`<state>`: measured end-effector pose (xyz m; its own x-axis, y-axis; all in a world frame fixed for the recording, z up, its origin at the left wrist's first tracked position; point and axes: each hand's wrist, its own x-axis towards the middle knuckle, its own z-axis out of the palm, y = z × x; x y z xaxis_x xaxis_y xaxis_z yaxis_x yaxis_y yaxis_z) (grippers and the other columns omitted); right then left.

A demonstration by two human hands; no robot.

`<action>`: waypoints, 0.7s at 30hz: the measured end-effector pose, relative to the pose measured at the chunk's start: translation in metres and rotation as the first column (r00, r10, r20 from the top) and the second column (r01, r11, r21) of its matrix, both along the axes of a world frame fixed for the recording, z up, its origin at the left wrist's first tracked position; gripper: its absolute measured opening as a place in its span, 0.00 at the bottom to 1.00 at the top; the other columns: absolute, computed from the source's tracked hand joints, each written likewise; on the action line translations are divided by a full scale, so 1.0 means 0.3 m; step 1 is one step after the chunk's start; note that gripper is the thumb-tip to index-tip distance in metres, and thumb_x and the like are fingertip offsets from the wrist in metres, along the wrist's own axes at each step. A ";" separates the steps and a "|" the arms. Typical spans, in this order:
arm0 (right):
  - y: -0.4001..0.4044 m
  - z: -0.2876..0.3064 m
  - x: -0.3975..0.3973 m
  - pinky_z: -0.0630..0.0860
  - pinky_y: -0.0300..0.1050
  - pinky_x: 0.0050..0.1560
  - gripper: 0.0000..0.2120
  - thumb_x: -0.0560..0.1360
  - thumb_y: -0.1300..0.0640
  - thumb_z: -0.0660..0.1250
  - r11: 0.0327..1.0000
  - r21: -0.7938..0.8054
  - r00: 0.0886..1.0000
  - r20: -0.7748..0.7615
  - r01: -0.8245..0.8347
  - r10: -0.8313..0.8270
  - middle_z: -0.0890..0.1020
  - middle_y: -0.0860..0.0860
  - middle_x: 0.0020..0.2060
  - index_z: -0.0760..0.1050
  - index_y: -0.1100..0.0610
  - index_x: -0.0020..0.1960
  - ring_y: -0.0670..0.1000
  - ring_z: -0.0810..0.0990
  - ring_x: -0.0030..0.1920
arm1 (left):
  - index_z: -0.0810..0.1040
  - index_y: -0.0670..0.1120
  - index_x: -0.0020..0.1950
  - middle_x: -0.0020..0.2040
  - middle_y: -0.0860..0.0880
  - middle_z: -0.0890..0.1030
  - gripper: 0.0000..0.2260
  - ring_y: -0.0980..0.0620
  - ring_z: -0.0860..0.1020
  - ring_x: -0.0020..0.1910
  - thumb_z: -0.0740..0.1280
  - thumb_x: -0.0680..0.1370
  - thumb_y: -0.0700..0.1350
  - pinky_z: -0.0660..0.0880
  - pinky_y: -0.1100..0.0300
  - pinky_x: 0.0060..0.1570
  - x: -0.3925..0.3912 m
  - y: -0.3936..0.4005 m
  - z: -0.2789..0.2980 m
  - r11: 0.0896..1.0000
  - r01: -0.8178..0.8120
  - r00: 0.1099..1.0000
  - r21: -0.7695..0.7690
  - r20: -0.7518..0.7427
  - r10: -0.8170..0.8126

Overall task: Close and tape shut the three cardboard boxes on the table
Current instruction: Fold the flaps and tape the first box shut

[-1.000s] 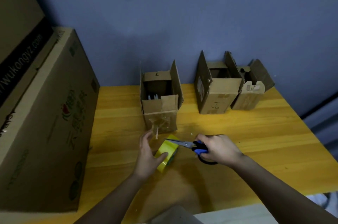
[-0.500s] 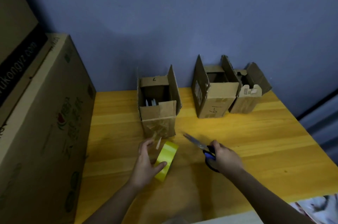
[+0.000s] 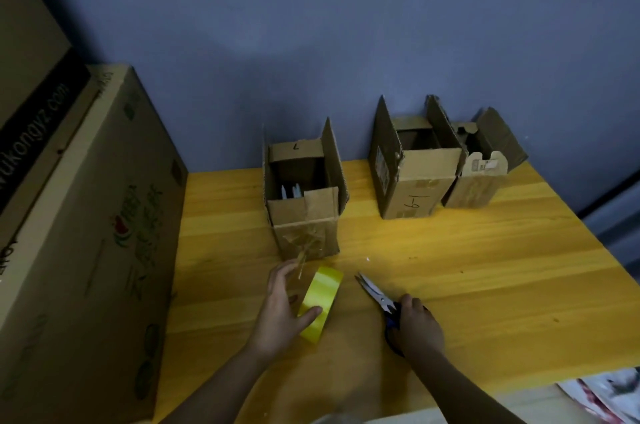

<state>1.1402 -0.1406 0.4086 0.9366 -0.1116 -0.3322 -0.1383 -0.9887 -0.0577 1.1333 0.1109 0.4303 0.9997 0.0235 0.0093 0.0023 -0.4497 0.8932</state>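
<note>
My left hand (image 3: 277,309) holds tape roll (image 3: 320,302) upright near table (image 3: 485,285) front edge. My right hand (image 3: 417,325) grips scissors (image 3: 375,295), blades pointing away-left. Nearest open box (image 3: 304,195) sits just beyond roll, closest to left hand; other two boxes (image 3: 415,167) at back right.

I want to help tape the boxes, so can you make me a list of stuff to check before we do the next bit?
1. Tape in hand: the left hand holds the yellow tape roll. Ok.
2. Scissors ready: the right hand grips the scissors on the table. Ok.
3. Nearest box closed: flaps stand up. Not ok.
4. Middle box and right box closed: both open. Not ok.
5. Loose tape end found: a thin strip shows by the fingers. Cannot tell.
</note>
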 end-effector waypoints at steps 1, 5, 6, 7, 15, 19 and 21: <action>-0.001 -0.006 0.000 0.72 0.41 0.57 0.22 0.78 0.47 0.61 1.000 -0.007 1.000 0.005 -0.001 0.001 0.70 0.52 0.64 0.62 0.55 0.68 0.52 0.72 0.63 | 0.61 0.55 0.66 0.66 0.56 0.63 0.35 0.56 0.65 0.67 0.78 0.67 0.41 0.72 0.72 0.56 -0.001 -0.002 0.002 1.000 0.000 1.000 -0.011 -0.007 0.000; 0.000 -0.021 -0.002 0.73 0.40 0.54 0.23 0.79 0.47 0.61 1.000 -0.016 1.000 -0.010 -0.007 0.007 0.69 0.52 0.65 0.63 0.55 0.69 0.51 0.74 0.61 | 0.62 0.55 0.66 0.66 0.55 0.64 0.35 0.58 0.66 0.66 0.78 0.67 0.42 0.70 0.76 0.54 -0.002 -0.002 0.002 1.000 0.005 1.000 -0.010 -0.019 -0.005; 0.002 -0.021 -0.004 0.74 0.40 0.55 0.23 0.79 0.47 0.61 1.000 -0.024 1.000 -0.013 -0.004 0.004 0.69 0.52 0.65 0.63 0.55 0.70 0.50 0.73 0.61 | 0.62 0.55 0.67 0.66 0.55 0.64 0.35 0.58 0.66 0.66 0.78 0.67 0.42 0.69 0.76 0.54 -0.002 -0.001 0.001 1.000 0.004 1.000 -0.004 -0.021 -0.004; 0.004 -0.014 -0.007 0.74 0.41 0.55 0.23 0.79 0.46 0.61 1.000 -0.031 1.000 -0.004 -0.006 0.005 0.68 0.52 0.65 0.62 0.54 0.70 0.50 0.73 0.61 | 0.61 0.54 0.67 0.66 0.55 0.64 0.35 0.58 0.66 0.66 0.78 0.67 0.42 0.69 0.76 0.55 -0.002 0.001 0.000 1.000 0.004 1.000 -0.001 -0.023 -0.004; 0.224 0.178 0.009 0.73 0.42 0.52 0.12 0.78 0.43 0.63 0.430 0.800 0.907 -0.343 0.419 -0.246 0.80 0.47 0.49 0.77 0.50 0.53 0.46 0.77 0.50 | 0.62 0.52 0.69 0.67 0.54 0.64 0.36 0.55 0.65 0.68 0.78 0.67 0.45 0.71 0.61 0.63 -0.002 0.007 -0.004 0.999 0.027 0.999 0.019 -0.027 -0.026; 0.292 0.223 -0.007 0.72 0.34 0.42 0.05 0.78 0.49 0.66 0.310 0.829 0.883 -0.461 0.465 -0.091 0.80 0.42 0.48 0.75 0.47 0.53 0.41 0.77 0.48 | 0.62 0.50 0.70 0.67 0.54 0.64 0.36 0.55 0.65 0.69 0.78 0.67 0.46 0.70 0.53 0.66 -0.002 0.007 0.000 0.999 0.031 0.999 0.043 -0.014 -0.030; 0.301 0.211 -0.012 0.74 0.36 0.44 0.04 0.78 0.52 0.66 0.233 0.838 0.869 -0.481 0.494 -0.115 0.82 0.46 0.49 0.77 0.48 0.52 0.44 0.79 0.49 | 0.62 0.50 0.70 0.67 0.54 0.64 0.37 0.55 0.65 0.68 0.78 0.66 0.49 0.70 0.53 0.66 -0.003 0.003 0.008 0.998 0.036 0.999 0.046 -0.017 -0.035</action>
<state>1.1365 -0.0503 0.4719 0.7538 0.1874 -0.6298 -0.6094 -0.1591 -0.7767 1.1325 0.1116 0.4325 0.9999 -0.0121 -0.0062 -0.0005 -0.4903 0.8716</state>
